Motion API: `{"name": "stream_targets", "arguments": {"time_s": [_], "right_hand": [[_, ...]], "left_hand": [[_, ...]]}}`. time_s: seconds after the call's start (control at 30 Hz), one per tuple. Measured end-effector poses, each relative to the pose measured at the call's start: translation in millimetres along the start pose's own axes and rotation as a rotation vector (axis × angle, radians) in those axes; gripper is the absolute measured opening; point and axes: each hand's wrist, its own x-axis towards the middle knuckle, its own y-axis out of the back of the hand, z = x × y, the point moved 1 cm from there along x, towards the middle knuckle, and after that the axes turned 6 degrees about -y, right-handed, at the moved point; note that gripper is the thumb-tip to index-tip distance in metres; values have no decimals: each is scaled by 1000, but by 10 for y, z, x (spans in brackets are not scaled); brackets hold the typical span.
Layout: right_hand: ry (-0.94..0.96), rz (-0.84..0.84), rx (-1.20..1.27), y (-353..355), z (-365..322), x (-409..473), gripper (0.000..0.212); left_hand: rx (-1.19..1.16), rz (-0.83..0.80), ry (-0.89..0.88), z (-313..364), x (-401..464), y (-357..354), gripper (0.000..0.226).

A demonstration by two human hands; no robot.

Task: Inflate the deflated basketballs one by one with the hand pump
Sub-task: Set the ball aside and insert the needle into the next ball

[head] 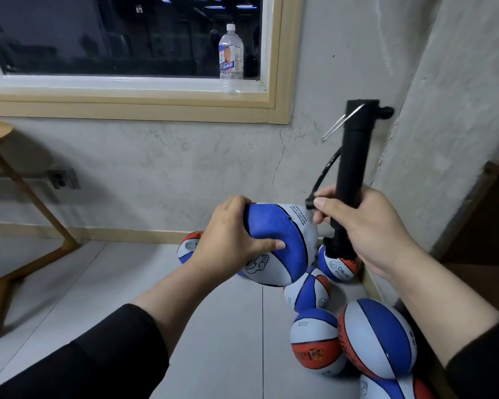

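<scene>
Head view, looking down past two dark sleeves toward a corner of grey wall. Left hand [228, 240] gripping a soft, dented basketball [274, 246], thumb pressing into the blue panel, fingers curling over the top edge, holding it up above the floor [219, 298]. Right hand [366, 228] clasping the black hand pump [350, 168] low on its barrel, pump standing almost upright, handle end on top, thin metal clip [342, 123] sticking out near that end. Thumb and forefinger of the same hand pinching the tip of the black hose [324, 174], tip lying just beside the white panel of the held ball; touching or not, cannot tell. Below and between both hands, more red-white-blue balls [378, 338] lying together on the floor against the wall. Far above the left hand, water bottle [231, 59] standing on the window sill [127, 84]. Well to the left of the left hand, wooden table [0, 145].
</scene>
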Motion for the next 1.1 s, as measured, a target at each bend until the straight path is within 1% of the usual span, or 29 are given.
{"name": "stream_targets", "arguments": {"time_s": [0.1,0.27,0.5,0.8,0.93,1.1], "right_hand": [[-11,-35,-78,-65,22,-36,1],[-35,9,-18,-71,74,-1,3],[-34,34,2,-103,84,0,3],[-43,9,-21,-108,74,-13,3],[-44,34,-102,-97,64,-13,4],[21,68,-377,-119,29,-31,12]], "left_hand": [[-19,24,-1,-31,2,-9,65],[-41,48,-23,-61,15,-9,65],[-23,79,-47,-98,22,15,64],[8,81,-56,-78,3,24,70],[33,80,-72,-63,-4,11,71],[142,71,-121,-50,-22,-21,68]]}}
